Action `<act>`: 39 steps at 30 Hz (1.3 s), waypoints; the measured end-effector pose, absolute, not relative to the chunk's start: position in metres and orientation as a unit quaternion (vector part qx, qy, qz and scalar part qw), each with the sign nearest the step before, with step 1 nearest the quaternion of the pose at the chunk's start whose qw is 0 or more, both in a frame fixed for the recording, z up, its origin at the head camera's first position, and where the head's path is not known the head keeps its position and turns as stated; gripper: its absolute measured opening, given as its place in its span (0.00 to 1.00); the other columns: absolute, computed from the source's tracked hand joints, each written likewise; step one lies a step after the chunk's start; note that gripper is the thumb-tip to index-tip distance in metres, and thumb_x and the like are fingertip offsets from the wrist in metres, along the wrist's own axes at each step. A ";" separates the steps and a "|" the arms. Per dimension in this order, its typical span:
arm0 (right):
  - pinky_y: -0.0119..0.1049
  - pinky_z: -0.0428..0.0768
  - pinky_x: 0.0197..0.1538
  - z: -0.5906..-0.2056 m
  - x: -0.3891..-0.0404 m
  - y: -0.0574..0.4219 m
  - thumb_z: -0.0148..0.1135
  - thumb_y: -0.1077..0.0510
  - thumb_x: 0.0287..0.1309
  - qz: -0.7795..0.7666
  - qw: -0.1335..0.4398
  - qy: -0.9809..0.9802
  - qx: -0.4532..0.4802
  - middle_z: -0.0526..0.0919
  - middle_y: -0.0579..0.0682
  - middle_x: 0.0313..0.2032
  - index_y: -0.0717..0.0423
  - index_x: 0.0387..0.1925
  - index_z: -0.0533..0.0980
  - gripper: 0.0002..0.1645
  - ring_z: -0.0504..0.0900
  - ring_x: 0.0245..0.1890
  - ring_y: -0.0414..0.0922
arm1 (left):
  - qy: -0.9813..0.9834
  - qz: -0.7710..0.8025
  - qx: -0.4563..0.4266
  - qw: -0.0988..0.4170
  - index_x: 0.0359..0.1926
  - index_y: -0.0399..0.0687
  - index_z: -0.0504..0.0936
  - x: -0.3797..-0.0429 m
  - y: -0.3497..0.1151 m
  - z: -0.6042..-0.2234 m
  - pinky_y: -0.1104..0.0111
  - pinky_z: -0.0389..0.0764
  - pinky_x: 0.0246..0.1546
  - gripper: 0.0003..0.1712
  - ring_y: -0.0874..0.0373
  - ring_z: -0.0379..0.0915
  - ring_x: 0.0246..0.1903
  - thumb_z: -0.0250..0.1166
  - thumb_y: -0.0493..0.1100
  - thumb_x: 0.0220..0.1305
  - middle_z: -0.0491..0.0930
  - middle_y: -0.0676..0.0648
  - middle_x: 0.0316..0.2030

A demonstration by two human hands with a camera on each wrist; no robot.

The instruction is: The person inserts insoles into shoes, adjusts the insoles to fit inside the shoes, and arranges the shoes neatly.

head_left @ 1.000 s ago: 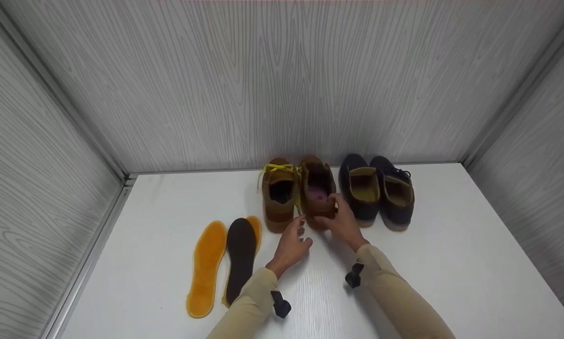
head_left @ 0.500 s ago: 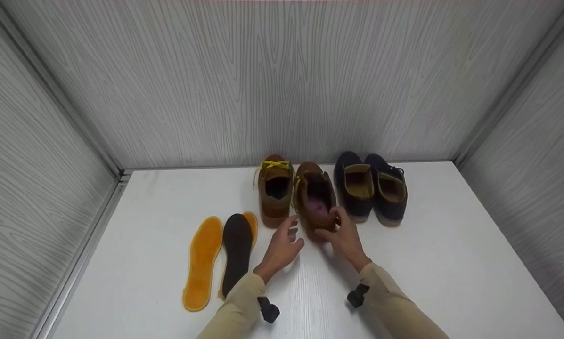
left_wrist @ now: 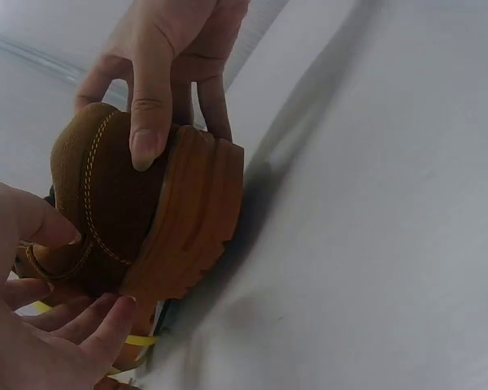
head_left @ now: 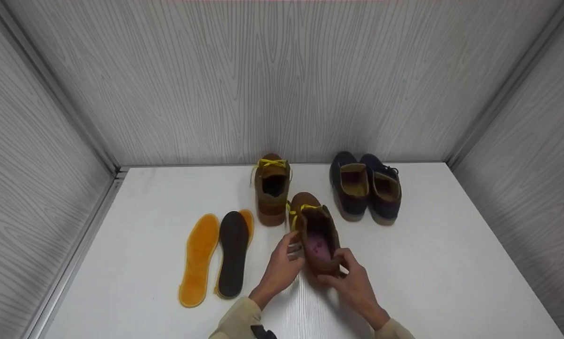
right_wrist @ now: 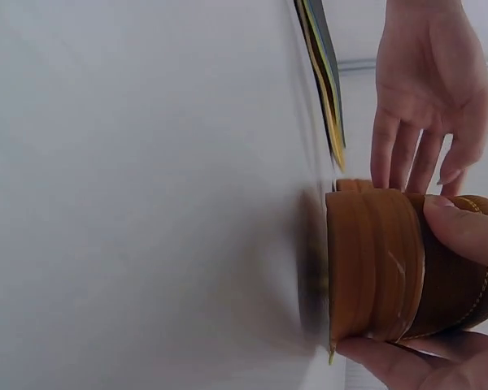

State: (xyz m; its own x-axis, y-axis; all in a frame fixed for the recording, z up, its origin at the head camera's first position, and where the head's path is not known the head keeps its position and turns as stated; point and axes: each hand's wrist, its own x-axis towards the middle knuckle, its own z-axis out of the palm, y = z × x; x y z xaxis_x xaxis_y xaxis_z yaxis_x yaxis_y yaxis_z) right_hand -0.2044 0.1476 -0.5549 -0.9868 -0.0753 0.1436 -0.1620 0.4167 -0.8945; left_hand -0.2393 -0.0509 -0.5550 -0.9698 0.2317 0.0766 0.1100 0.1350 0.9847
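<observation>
A brown lace-up shoe (head_left: 312, 235) with yellow laces and a pinkish insole inside is out in front of the row, its toe pointing away. My right hand (head_left: 355, 282) grips its heel, thumb on the back and fingers at the right side of the collar. In the right wrist view the heel's ridged sole (right_wrist: 370, 264) stands a little off the white surface. On the shoe's left side my left hand (head_left: 284, 263) has its fingers loosely extended; in the left wrist view these fingers (left_wrist: 106, 321) lie close against the side, and contact is hard to tell.
The matching brown shoe (head_left: 272, 202) stands behind to the left. Two dark navy shoes (head_left: 351, 193) sit together at the back right. An orange insole (head_left: 199, 261) and a black insole (head_left: 233, 254) over another orange one lie at left. Grey wood-grain panels (head_left: 282, 84) enclose the white table (head_left: 451, 263).
My right hand has drawn the brown shoe out of the row, toward me. My left hand has come back with it, alongside the shoe.
</observation>
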 end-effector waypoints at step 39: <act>0.52 0.71 0.56 -0.545 -0.216 0.147 0.53 0.43 0.66 0.515 -0.098 -0.851 0.023 0.64 0.65 0.64 0.61 0.69 0.57 0.39 0.70 0.59 0.60 | 0.910 0.338 0.203 -0.131 0.54 0.46 0.77 -0.244 -0.043 -0.499 0.58 0.70 0.55 0.25 0.50 0.65 0.54 0.69 0.48 0.56 0.70 0.46 0.54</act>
State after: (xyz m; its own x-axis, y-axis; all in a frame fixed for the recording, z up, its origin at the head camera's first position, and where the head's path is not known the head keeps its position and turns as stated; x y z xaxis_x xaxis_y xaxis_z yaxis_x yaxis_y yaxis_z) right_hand -0.2164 0.1469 -0.5450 -0.9796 -0.1407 -0.1435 0.0616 0.4694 -0.8809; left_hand -0.2441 -0.0429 -0.4987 -0.8828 0.2814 0.3761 0.4587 0.6892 0.5609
